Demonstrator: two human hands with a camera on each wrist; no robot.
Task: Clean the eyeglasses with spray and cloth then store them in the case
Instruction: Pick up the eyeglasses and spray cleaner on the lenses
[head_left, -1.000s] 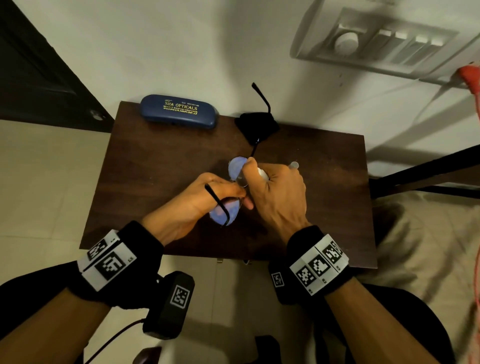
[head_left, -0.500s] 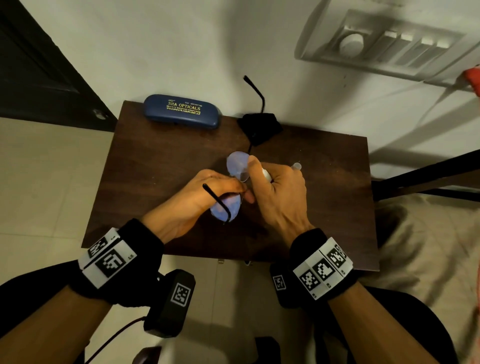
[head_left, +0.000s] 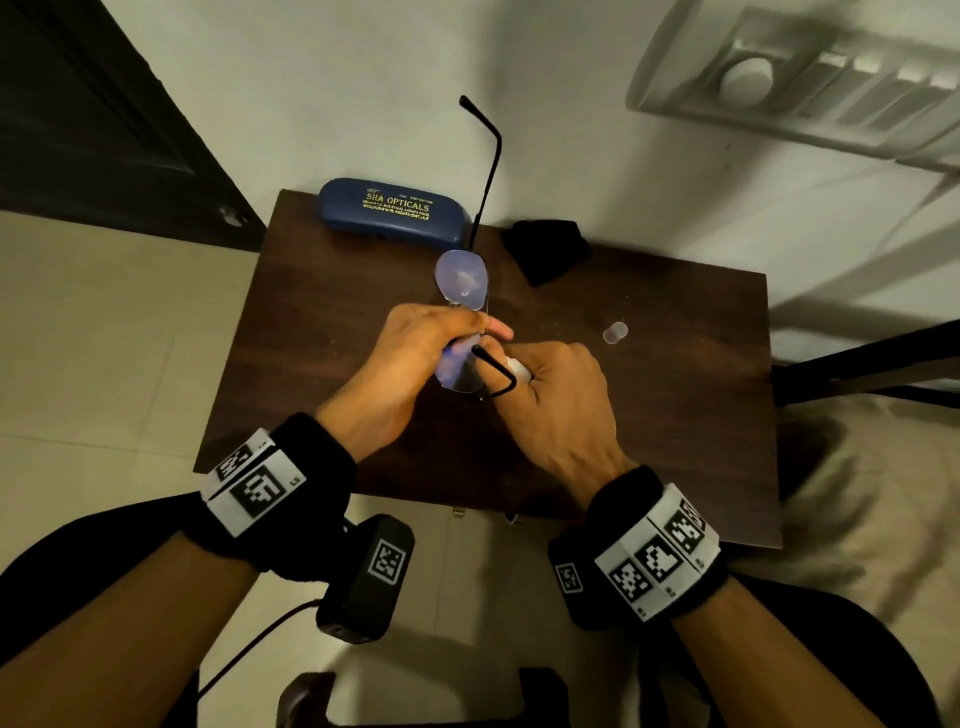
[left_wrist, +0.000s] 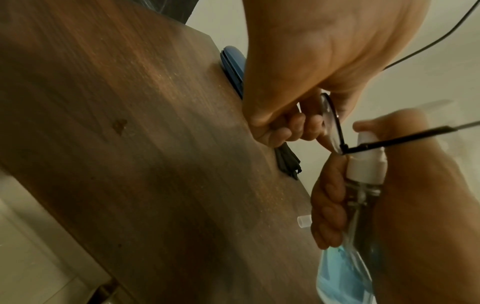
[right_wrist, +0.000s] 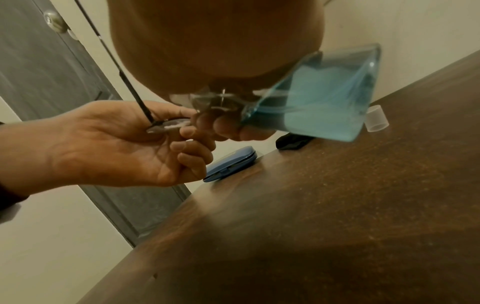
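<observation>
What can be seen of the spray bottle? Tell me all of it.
The spray bottle is clear plastic with flat sides, part full of blue liquid, with a white pump head and a thin tube inside. It is held tilted above the table, off its surface. The right hand grips it, a finger on the pump, nozzle close to the eyeglasses. Its clear cap lies apart on the table.

The head view looks steeply down from above onto the whole wooden table (head_left: 311, 332), both hands meeting over its middle, its far edge against a wall. The left wrist view sits low and close — facing along the left hand (left_wrist: 311, 61) toward that far edge; the right wrist view does likewise beneath the right hand (right_wrist: 215, 51). All three share the blue case (head_left: 392, 210) at the far left corner.
</observation>
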